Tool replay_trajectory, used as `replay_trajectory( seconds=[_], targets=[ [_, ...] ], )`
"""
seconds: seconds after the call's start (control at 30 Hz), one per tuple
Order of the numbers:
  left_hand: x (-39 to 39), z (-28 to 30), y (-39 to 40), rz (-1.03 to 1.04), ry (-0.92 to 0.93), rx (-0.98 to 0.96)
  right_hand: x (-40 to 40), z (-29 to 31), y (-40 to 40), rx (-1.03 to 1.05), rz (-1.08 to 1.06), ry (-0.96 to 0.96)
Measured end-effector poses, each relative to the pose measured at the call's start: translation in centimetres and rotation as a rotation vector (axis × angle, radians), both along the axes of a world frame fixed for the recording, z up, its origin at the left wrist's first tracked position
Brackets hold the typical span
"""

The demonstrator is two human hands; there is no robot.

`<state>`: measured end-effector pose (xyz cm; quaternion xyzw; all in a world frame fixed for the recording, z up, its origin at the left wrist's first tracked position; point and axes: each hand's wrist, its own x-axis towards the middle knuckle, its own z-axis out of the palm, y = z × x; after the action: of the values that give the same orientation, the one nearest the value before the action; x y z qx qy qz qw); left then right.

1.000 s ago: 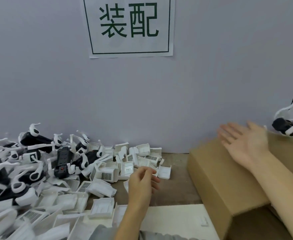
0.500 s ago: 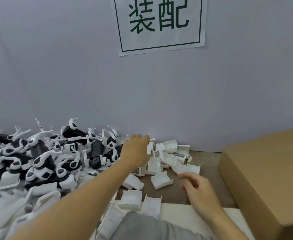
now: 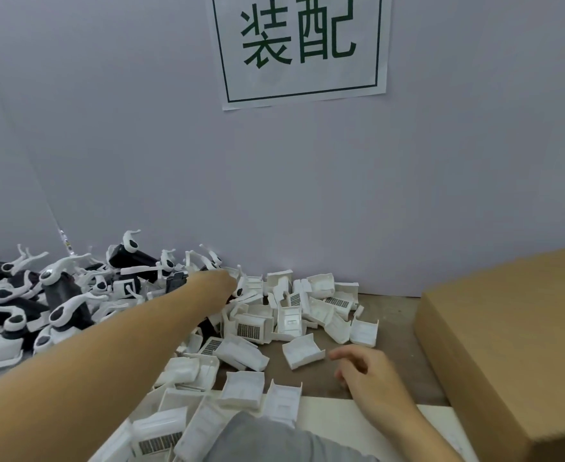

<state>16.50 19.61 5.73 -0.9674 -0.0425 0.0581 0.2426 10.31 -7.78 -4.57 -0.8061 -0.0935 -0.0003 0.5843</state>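
Head view: left hand (image 3: 221, 285) reaches into right edge of heap of black-and-white hook parts (image 3: 64, 305). Fingers are buried, so I cannot tell if they grip. Right hand (image 3: 364, 371) loose, empty, just beside white tray-shaped shell (image 3: 303, 353). I would pinch one black body only and lift straight, because curved hooks tangle. Shells are thin smooth plastic, some with grille. Cardboard box (image 3: 508, 345) matte, at right.

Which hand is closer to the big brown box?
Right. The right hand is just left of the box, apart from it. The left hand is far off, in the pile of black-and-white parts.
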Motion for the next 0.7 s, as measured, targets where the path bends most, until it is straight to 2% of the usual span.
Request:
replay_trajectory(
  seconds=[0.07, 0.17, 0.27, 0.4, 0.47, 0.57, 0.7],
  targets=[
    [0.1, 0.8, 0.3, -0.005, -0.024, -0.083, 0.0, 0.0, 0.0, 0.0, -0.001, 0.004],
    [0.4, 1.9, 0.9, 0.0, -0.108, -0.372, 0.1, 0.0, -0.1, 0.001, 0.0, -0.001],
    [0.6, 3.6, 1.0, -0.005, -0.325, -0.703, 0.2, 0.0, 0.0, 0.016, -0.006, -0.003],
    [0.3, 6.1, -0.5, -0.034, -0.623, -0.992, 0.1, 0.0, -0.2, 0.05, -0.014, -0.005],
    [-0.4, 6.5, -2.1, -0.015, -0.703, -1.305, 0.1, 0.1, -0.2, 0.072, -0.022, -0.004],
    [-2.4, 5.4, -5.4, 0.038, -0.646, -1.831, 0.2, 0.3, -0.2, 0.194, -0.044, 0.014],
    [-4.9, 1.9, -9.5, 0.182, -0.498, -2.239, 0.1, 0.8, -0.5, 0.478, -0.007, 0.036]
  ],
)
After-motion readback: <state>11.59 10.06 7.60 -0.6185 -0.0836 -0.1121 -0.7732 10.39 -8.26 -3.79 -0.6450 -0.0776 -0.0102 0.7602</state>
